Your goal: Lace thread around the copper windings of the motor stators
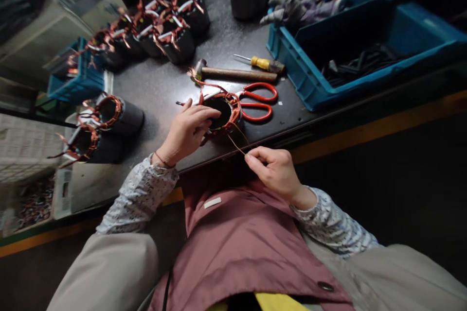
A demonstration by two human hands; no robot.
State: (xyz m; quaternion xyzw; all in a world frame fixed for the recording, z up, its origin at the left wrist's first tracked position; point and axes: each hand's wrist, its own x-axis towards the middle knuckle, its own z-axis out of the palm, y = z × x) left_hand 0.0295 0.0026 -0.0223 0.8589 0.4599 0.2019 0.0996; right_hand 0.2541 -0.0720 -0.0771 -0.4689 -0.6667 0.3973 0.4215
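Observation:
On the dark worktable stands a motor stator (237, 119) with a ring of copper windings around its open top. My left hand (186, 129) grips its near left rim, fingers reaching over the windings toward the bore. A thin tan cord (236, 144) runs from the windings to my right hand (272, 167), which is closed, thumb and forefinger pinching the cord in front of the table edge. Copper leads and white sleeves stick out behind the left hand. Red-handled scissors (260, 102) lie against the stator's right side, their blades hidden.
A hammer (237, 74) and a yellow-handled screwdriver (260, 62) lie behind the stator. Blue bins (310, 85) stand at the right, gloves (306, 7) on one. Two stators (127, 115) stand left; several more (178, 46) crowd the back. A small blue crate (60, 86) sits far left.

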